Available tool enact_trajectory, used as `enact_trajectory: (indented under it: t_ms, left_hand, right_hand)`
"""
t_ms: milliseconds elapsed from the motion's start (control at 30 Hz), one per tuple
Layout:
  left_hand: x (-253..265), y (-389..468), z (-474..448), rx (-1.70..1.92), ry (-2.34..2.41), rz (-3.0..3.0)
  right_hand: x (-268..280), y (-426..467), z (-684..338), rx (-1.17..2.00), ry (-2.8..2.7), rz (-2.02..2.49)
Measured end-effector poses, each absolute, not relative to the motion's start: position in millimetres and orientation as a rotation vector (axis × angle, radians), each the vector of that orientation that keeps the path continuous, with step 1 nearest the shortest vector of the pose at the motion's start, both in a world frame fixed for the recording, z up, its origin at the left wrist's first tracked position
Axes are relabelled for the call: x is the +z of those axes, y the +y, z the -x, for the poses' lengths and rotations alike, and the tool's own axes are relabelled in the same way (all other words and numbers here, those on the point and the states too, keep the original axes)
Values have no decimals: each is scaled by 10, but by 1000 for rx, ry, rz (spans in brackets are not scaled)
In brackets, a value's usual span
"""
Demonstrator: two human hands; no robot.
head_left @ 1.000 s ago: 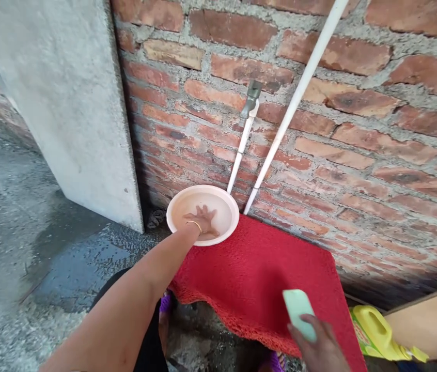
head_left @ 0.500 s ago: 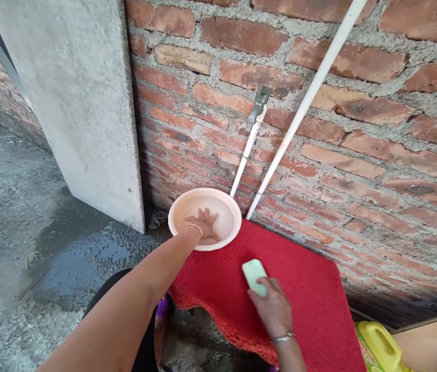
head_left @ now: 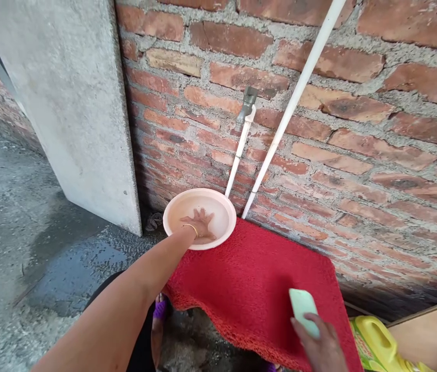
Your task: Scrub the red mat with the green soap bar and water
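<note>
In the head view my left hand (head_left: 200, 226) is under the water in a pale pink basin (head_left: 229, 235), its fingers spread and holding nothing. My right hand (head_left: 321, 343) grips a pale green bar of soap (head_left: 302, 305) by its near end, over the right part of a red shaggy mat (head_left: 249, 279). Whether the bar touches the pile I cannot tell. The basin stands at the mat's far left corner. Toward me, the mat's front edge hangs down in a wavy fold.
A brick wall (head_left: 218, 108) rises behind, with a white pipe (head_left: 292, 111) and a tap (head_left: 246, 106). At left leans a concrete slab (head_left: 87, 113) beside wet floor (head_left: 82, 263). A yellow jug (head_left: 375, 338) stands at lower right.
My right hand has moved right and toward me across the mat with the soap. My left hand stays spread in the basin. The view has shifted slightly.
</note>
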State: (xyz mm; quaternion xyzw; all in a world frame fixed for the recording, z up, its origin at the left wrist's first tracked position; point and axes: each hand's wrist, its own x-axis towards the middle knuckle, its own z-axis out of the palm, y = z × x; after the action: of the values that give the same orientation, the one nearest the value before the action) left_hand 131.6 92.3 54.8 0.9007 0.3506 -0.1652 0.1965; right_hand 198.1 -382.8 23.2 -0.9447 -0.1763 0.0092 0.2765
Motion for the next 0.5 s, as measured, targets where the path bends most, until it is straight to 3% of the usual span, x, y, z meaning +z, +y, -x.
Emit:
enact_trajectory:
  t_ms: [267, 367, 500]
  left_hand:
    - [597, 890, -1272, -448, 941, -2591]
    - [591, 887, -1280, -465, 963, -2572]
    - [551, 905, -1303, -484, 962, -2586]
  right_hand:
    - [407, -1879, -1162, 334, -1278, 2453]
    - [459, -1788, -1328, 357, -1298, 2462]
    - [438, -2363, -1958, 363, -951, 2583]
